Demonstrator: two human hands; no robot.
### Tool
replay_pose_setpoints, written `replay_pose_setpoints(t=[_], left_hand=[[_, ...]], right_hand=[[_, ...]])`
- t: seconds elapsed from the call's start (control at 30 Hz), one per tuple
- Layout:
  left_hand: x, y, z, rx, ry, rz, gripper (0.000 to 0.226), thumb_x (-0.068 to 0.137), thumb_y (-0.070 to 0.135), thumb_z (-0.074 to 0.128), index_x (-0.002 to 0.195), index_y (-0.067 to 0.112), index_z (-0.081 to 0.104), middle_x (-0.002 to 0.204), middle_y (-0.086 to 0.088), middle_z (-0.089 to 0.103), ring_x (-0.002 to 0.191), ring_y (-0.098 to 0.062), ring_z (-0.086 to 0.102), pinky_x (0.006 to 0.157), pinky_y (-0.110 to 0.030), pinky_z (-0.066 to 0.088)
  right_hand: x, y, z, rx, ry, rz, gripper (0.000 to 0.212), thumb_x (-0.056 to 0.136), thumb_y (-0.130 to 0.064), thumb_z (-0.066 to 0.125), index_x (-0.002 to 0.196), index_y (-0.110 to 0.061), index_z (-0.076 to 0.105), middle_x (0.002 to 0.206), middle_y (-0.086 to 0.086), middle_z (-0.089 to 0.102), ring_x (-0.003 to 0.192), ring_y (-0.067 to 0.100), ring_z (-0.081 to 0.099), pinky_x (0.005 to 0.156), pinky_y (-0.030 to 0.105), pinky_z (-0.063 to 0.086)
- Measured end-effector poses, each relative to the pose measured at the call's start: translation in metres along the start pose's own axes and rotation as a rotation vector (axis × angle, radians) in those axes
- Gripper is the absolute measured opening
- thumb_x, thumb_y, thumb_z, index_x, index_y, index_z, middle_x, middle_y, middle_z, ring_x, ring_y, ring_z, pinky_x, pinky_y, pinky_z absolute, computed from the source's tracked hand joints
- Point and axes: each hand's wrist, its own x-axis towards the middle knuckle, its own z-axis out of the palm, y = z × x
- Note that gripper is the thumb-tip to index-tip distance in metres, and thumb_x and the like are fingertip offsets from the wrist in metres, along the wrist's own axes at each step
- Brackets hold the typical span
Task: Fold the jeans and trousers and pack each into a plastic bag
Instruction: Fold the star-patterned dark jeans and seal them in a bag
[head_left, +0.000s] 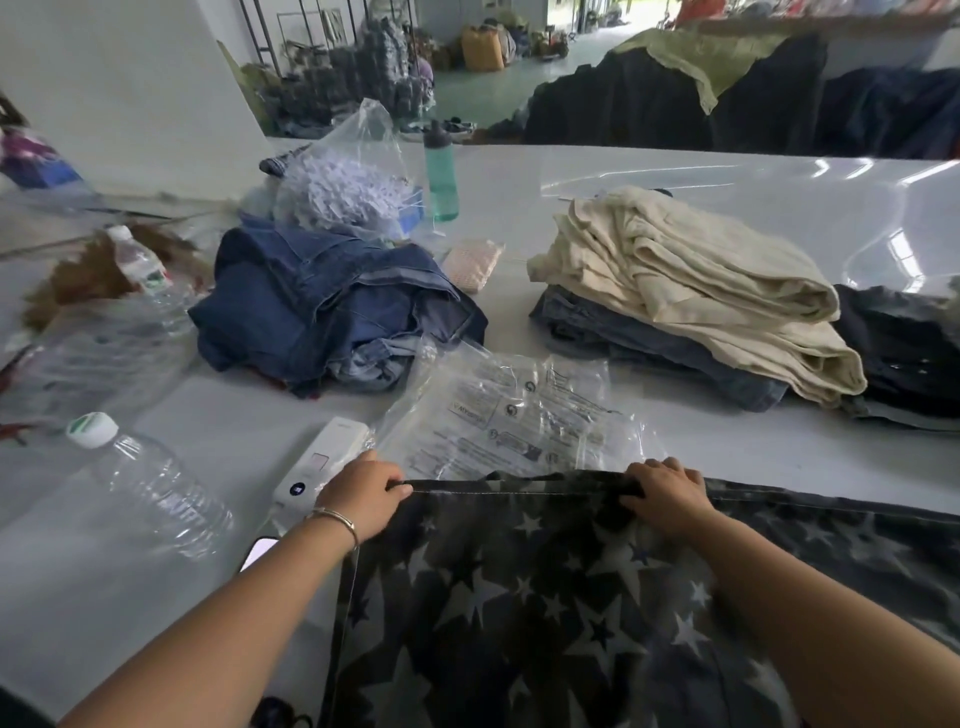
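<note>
On the worktop (519, 171), the star-print trousers (519, 597) lie spread at the near edge, their long axis running off toward the right edge. Just beyond their far hem sits the plastic bag (519, 415). The left hand (363, 499) pinches the hem's corner; the right hand (667, 493) grips the hem farther along.

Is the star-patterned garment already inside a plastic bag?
No, the star-patterned garment lies bare on the table, gripped at its far edge by the left hand and right hand; the printed plastic bag lies flat beyond it.
</note>
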Motion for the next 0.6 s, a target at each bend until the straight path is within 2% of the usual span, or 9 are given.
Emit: replay_pose_setpoints(t=[0.1, 0.17, 0.27, 0.33, 0.4, 0.47, 0.53, 0.6], left_hand=[[0.006, -0.007, 0.011, -0.084, 0.066, 0.007, 0.014, 0.091, 0.031, 0.059, 0.084, 0.023, 0.067, 0.110, 0.010, 0.047, 0.108, -0.013, 0.048, 0.090, -0.028, 0.043], [0.011, -0.008, 0.018, -0.107, 0.074, 0.026, 0.016, 0.091, 0.030, 0.059, 0.090, 0.017, 0.069, 0.117, 0.010, 0.048, 0.112, -0.012, 0.048, 0.095, -0.030, 0.042], [0.019, -0.003, 0.026, -0.149, 0.098, 0.054, 0.016, 0.091, 0.027, 0.059, 0.089, 0.014, 0.069, 0.116, 0.010, 0.052, 0.111, -0.013, 0.049, 0.096, -0.026, 0.040], [0.023, 0.001, 0.030, -0.140, 0.088, 0.065, 0.016, 0.091, 0.026, 0.057, 0.085, 0.014, 0.067, 0.107, 0.011, 0.053, 0.105, -0.013, 0.051, 0.093, -0.025, 0.041], [0.025, 0.003, 0.031, -0.116, 0.052, 0.085, 0.017, 0.092, 0.026, 0.055, 0.079, 0.017, 0.062, 0.094, 0.010, 0.055, 0.093, -0.015, 0.052, 0.084, -0.029, 0.045], [0.026, 0.002, 0.031, -0.053, 0.031, 0.114, 0.016, 0.093, 0.029, 0.052, 0.081, 0.021, 0.060, 0.088, 0.009, 0.055, 0.089, -0.015, 0.051, 0.079, -0.030, 0.045], [0.029, -0.002, 0.030, -0.054, 0.027, 0.111, 0.016, 0.093, 0.031, 0.052, 0.083, 0.021, 0.061, 0.086, 0.008, 0.059, 0.087, -0.016, 0.053, 0.078, -0.032, 0.047], [0.034, -0.006, 0.025, -0.189, 0.000, 0.068, 0.020, 0.091, 0.031, 0.055, 0.077, 0.017, 0.059, 0.075, 0.005, 0.061, 0.077, -0.018, 0.056, 0.073, -0.031, 0.046]], right_hand=[[0.008, 0.006, -0.017, 0.096, -0.030, -0.017, 0.006, 0.092, -0.035, 0.056, 0.091, -0.029, 0.056, 0.098, -0.005, 0.055, 0.107, 0.020, 0.047, 0.083, 0.034, 0.030], [0.010, 0.009, -0.028, 0.210, 0.060, -0.017, 0.010, 0.091, -0.033, 0.060, 0.084, -0.028, 0.055, 0.092, -0.006, 0.053, 0.100, 0.020, 0.051, 0.078, 0.032, 0.031], [0.008, 0.009, -0.026, 0.206, 0.291, 0.001, 0.009, 0.090, -0.032, 0.061, 0.087, -0.024, 0.059, 0.097, -0.010, 0.045, 0.101, 0.017, 0.046, 0.086, 0.034, 0.034], [0.006, 0.009, -0.013, 0.139, 0.353, 0.022, 0.015, 0.091, -0.037, 0.058, 0.091, -0.022, 0.059, 0.100, -0.010, 0.042, 0.101, 0.017, 0.044, 0.089, 0.034, 0.033], [0.007, 0.011, -0.001, 0.102, 0.287, 0.071, 0.022, 0.092, -0.042, 0.054, 0.094, -0.021, 0.058, 0.102, -0.007, 0.047, 0.102, 0.018, 0.047, 0.089, 0.034, 0.035], [0.008, 0.014, 0.008, 0.062, 0.208, 0.106, 0.027, 0.093, -0.048, 0.050, 0.094, -0.021, 0.055, 0.102, -0.004, 0.051, 0.100, 0.018, 0.050, 0.088, 0.035, 0.036], [0.012, 0.020, 0.008, 0.029, 0.189, 0.107, 0.030, 0.092, -0.054, 0.047, 0.086, -0.025, 0.051, 0.093, -0.007, 0.052, 0.096, 0.017, 0.052, 0.091, 0.036, 0.034], [0.016, 0.025, 0.000, 0.079, 0.157, 0.110, 0.036, 0.090, -0.058, 0.049, 0.075, -0.026, 0.047, 0.078, -0.009, 0.055, 0.083, 0.015, 0.054, 0.089, 0.035, 0.032]])
